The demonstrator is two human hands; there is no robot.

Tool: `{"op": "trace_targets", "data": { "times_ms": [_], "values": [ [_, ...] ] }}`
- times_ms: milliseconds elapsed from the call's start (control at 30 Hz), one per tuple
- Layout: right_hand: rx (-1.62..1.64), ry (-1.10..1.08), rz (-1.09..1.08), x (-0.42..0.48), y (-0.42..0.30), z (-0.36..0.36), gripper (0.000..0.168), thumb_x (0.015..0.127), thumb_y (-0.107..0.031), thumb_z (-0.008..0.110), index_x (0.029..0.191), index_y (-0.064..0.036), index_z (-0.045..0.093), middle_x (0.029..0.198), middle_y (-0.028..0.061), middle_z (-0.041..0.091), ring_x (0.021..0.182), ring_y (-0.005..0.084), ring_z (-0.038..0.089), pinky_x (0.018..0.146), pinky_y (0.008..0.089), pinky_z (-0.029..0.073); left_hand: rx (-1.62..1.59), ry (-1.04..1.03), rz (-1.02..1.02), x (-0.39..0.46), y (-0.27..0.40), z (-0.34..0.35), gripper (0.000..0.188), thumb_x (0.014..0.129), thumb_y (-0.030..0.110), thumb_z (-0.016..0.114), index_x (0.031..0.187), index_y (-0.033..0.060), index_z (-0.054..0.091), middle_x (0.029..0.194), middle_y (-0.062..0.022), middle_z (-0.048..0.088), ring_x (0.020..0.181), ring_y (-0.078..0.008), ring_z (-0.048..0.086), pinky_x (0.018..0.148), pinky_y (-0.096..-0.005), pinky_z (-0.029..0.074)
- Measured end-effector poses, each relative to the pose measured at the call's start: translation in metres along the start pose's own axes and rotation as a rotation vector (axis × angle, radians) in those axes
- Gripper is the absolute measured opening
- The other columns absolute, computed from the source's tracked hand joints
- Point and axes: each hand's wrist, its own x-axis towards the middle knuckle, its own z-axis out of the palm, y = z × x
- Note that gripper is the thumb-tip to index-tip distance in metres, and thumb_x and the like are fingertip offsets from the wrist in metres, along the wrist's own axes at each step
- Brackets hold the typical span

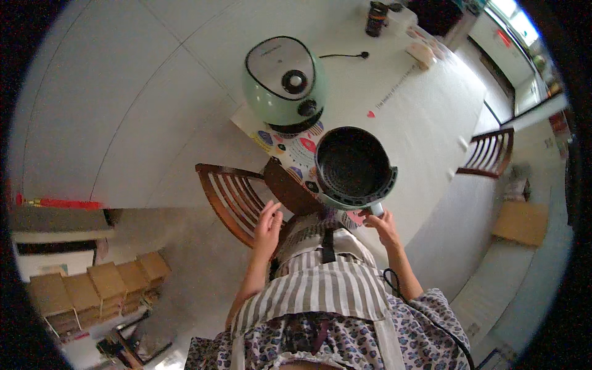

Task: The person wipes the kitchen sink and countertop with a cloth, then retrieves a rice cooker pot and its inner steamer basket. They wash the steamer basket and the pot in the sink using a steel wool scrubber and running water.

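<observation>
A round black air fryer basket point(354, 164) with a pale green front is before me at the near edge of the table, its opening facing up. My right hand point(383, 224) grips its light-coloured handle point(377, 210). I cannot tell whether the basket rests on the table or hangs just above it. My left hand point(269, 224) is empty, fingers apart, near the wooden chair. The mint-green air fryer body point(284, 88), with a grey top and a black-ringed dial, stands upright beyond the basket.
A wooden chair point(231, 199) is at the table's left edge, another point(488, 155) at the right. The white table cover point(416, 125) bears printed fish and writing. A cord with a plug point(363, 55) lies behind the air fryer. A dark bottle point(376, 21) stands farther back. Cardboard boxes point(106, 280) are lower left.
</observation>
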Motion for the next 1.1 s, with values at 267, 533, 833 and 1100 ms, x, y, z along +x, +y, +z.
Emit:
{"op": "trace_targets", "data": {
  "times_ms": [267, 533, 833, 1100],
  "values": [
    [-0.044, 0.603, 0.093, -0.126, 0.056, 0.009, 0.028, 0.067, -0.017, 0.061, 0.088, 0.002, 0.063, 0.073, 0.004, 0.061, 0.067, 0.0136, 0.055, 0.064, 0.027, 0.045, -0.026, -0.462, 0.05, 0.036, -0.078, 0.058, 0.036, 0.09, 0.027, 0.055, 0.116, 0.0026, 0.056, 0.133, -0.0154, 0.044, 0.116, -0.0243, 0.049, 0.089, -0.0327, 0.045],
    [0.016, 0.953, 0.244, -0.185, 0.147, 0.018, 0.027, 0.064, -0.021, 0.064, 0.082, 0.0, 0.063, 0.069, 0.0053, 0.06, 0.062, 0.0119, 0.053, 0.058, 0.0289, 0.043, 0.159, -0.808, 0.323, 0.076, -0.071, 0.142, 0.032, 0.088, 0.024, 0.057, 0.112, 0.0044, 0.059, 0.127, -0.0145, 0.05, 0.112, -0.0219, 0.052, 0.085, -0.0302, 0.046],
    [-0.036, 1.173, 0.195, -0.218, 0.182, -0.093, 0.04, 0.065, -0.023, 0.068, 0.096, 0.001, 0.059, 0.073, 0.0103, 0.064, 0.064, 0.0174, 0.058, 0.059, 0.0337, 0.047, 0.123, -1.016, 0.158, 0.045, -0.057, 0.338, 0.035, 0.088, 0.025, 0.057, 0.114, 0.0011, 0.058, 0.111, -0.0089, 0.061, 0.1, -0.0156, 0.057, 0.088, -0.0281, 0.044],
    [0.179, 1.193, -0.009, -0.25, 0.178, -0.243, 0.044, 0.065, -0.014, 0.067, 0.104, 0.0, 0.055, 0.083, 0.0101, 0.065, 0.07, 0.0175, 0.061, 0.065, 0.0311, 0.049, -0.173, -1.215, 0.062, -0.025, 0.073, 0.519, 0.048, 0.094, 0.029, 0.049, 0.133, 0.0037, 0.04, 0.13, -0.0121, 0.047, 0.113, -0.019, 0.049, 0.094, -0.0322, 0.039]
  ]
}}
